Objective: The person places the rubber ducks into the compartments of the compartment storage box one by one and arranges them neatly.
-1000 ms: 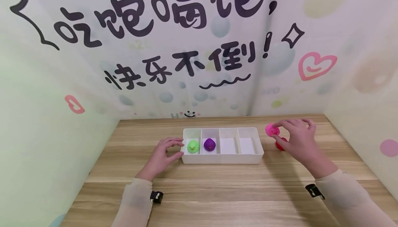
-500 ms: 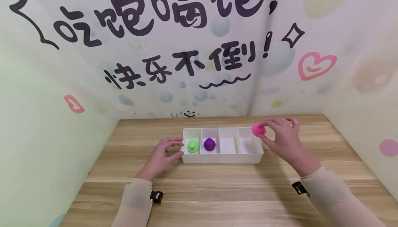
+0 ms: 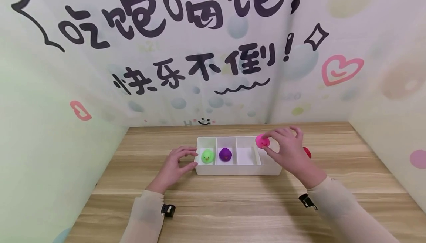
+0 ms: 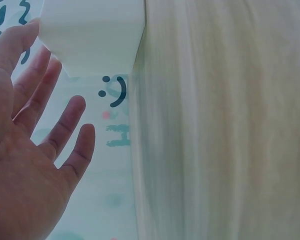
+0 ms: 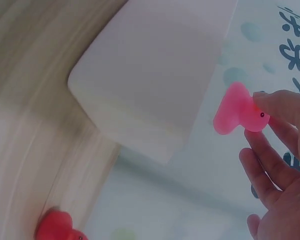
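Observation:
In the head view, my right hand [image 3: 290, 151] holds a pink rubber duck [image 3: 261, 141] over the right part of a white divided box [image 3: 237, 170]. The right wrist view shows the duck's head pinched between thumb and fingers, with its body [image 5: 231, 111] hanging free above the box's rim. Fingertips of my left hand [image 3: 173, 165] touch the box's left end, the fingers fairly straight and spread in the left wrist view. A green duck [image 3: 208, 156] sits in the leftmost compartment and a purple duck [image 3: 225, 155] in the one beside it. The third compartment holds nothing.
A red duck [image 3: 307, 152] stands on the wooden table [image 3: 213, 206] right of the box, partly hidden behind my right hand. Behind the table rises a printed cloth wall [image 3: 166, 106], with pale walls at both sides.
My right hand has carried the pink duck leftward, from beside the red duck to over the box's right end. The left hand keeps its place at the box.

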Tool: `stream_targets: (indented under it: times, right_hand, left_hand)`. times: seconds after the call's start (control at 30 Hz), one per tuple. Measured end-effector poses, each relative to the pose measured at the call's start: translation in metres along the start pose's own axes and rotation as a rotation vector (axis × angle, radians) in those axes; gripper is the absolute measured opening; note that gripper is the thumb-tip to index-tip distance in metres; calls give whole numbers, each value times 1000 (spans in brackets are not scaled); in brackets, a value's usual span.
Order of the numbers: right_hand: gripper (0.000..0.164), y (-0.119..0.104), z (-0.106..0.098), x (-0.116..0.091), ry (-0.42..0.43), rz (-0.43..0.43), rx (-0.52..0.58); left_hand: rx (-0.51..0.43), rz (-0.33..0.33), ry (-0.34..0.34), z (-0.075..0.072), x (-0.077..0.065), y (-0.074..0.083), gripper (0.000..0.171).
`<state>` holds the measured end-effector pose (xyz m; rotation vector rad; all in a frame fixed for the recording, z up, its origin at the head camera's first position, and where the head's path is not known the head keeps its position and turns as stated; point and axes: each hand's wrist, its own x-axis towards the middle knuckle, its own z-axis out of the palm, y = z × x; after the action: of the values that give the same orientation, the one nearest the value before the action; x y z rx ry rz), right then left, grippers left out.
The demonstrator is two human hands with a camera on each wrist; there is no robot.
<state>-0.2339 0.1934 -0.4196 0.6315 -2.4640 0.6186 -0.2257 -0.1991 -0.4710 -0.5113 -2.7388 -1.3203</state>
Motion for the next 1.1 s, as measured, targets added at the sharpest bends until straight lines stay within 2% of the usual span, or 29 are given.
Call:
stream_targets:
  times: [0.43, 0.73, 1.1]
  right_hand:
    - [33, -17, 23, 5, -108, -33, 13]
    - [29, -18, 39, 10, -209, -85, -42]
    - [21, -18, 50, 20, -387, -34, -84]
  left_hand:
    - [13, -6, 0, 1, 0, 1, 28]
    - [13, -20, -1, 0, 0, 1, 28]
    - [10, -28, -5, 0, -1, 2, 29]
